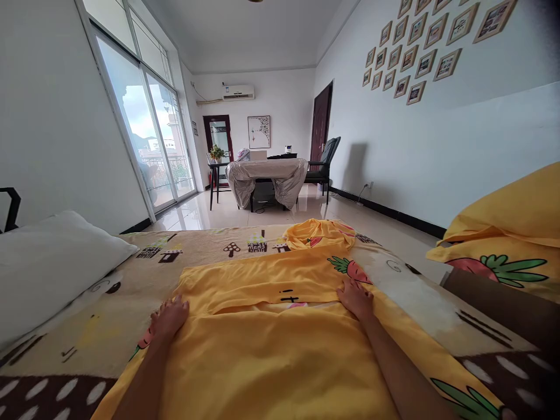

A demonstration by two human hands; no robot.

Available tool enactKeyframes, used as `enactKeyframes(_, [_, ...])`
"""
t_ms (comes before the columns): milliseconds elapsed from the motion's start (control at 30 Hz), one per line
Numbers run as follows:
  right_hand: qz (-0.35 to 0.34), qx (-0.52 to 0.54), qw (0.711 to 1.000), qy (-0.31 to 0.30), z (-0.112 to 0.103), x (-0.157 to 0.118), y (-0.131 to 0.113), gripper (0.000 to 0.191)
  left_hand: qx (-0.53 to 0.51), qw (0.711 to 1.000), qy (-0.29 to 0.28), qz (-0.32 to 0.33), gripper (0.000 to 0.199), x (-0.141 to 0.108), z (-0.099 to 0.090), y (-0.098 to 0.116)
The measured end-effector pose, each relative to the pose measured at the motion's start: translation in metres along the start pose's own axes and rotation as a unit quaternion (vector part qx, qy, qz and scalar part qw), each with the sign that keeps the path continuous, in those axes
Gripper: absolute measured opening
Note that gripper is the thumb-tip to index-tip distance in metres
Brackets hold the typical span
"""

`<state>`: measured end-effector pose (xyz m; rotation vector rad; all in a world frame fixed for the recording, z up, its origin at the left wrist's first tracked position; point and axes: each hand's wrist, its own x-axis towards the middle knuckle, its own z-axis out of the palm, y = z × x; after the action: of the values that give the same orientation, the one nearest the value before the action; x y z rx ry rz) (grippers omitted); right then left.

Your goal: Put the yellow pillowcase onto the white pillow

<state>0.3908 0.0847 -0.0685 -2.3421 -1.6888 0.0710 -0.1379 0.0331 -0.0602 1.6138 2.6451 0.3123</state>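
Note:
A yellow pillowcase (280, 361) with a carrot print lies spread before me on the bed, with an overlapping slit across it where a little pink and white shows. My left hand (170, 315) rests on its left edge, palm down and fingers stretched out. On the right side, my right hand (356, 297) lies on the cloth just below a printed carrot (352, 268), fingers apart. Neither hand grips anything that I can see. Beyond the pillowcase's far edge sits a bunched yellow cloth (319, 233) of similar print.
A patterned beige blanket (210, 248) covers the bed. A white pillow (56, 256) lies at left. More yellow printed bedding (507, 233) is piled at right on a brown box-like thing (485, 297). Farther off stand a plastic-covered table (266, 169) and a black chair (324, 163).

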Motion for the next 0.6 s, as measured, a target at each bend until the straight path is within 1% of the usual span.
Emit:
enactKeyframes(100, [0.000, 0.006, 1.000, 0.002, -0.001, -0.002, -0.001, 0.039, 0.000, 1.000, -0.003, 0.002, 0.045, -0.002, -0.003, 0.001])
enactKeyframes(200, [0.000, 0.020, 1.000, 0.005, -0.002, -0.004, -0.001, 0.039, -0.002, 1.000, -0.004, 0.007, 0.043, -0.007, -0.009, 0.003])
enactKeyframes(267, [0.000, 0.033, 0.999, 0.005, -0.005, -0.005, -0.001, 0.037, -0.006, 1.000, -0.008, 0.017, 0.042, -0.009, -0.018, 0.006])
enactKeyframes(333, [-0.004, 0.051, 0.999, 0.001, -0.011, -0.006, -0.002, 0.037, -0.012, 0.999, -0.012, 0.037, 0.042, -0.011, -0.029, 0.013])
enactKeyframes(400, [-0.021, 0.078, 0.997, -0.004, -0.021, -0.006, -0.010, 0.038, -0.024, 0.997, -0.010, 0.072, 0.045, -0.015, -0.042, 0.030])
enactKeyframes(467, [-0.061, 0.108, 0.992, -0.002, -0.033, -0.009, -0.026, 0.042, -0.039, 0.991, 0.001, 0.127, 0.049, -0.025, -0.053, 0.054])
enactKeyframes(533, [-0.126, 0.139, 0.982, 0.008, -0.041, -0.020, -0.050, 0.048, -0.061, 0.977, 0.008, 0.206, 0.051, -0.043, -0.057, 0.083])
enactKeyframes(567, [-0.166, 0.154, 0.974, 0.012, -0.043, -0.029, -0.063, 0.049, -0.073, 0.964, 0.005, 0.254, 0.052, -0.055, -0.055, 0.097])
enactKeyframes(600, [-0.207, 0.169, 0.964, 0.012, -0.042, -0.039, -0.076, 0.051, -0.097, 0.942, -0.008, 0.321, 0.053, -0.067, -0.051, 0.110])
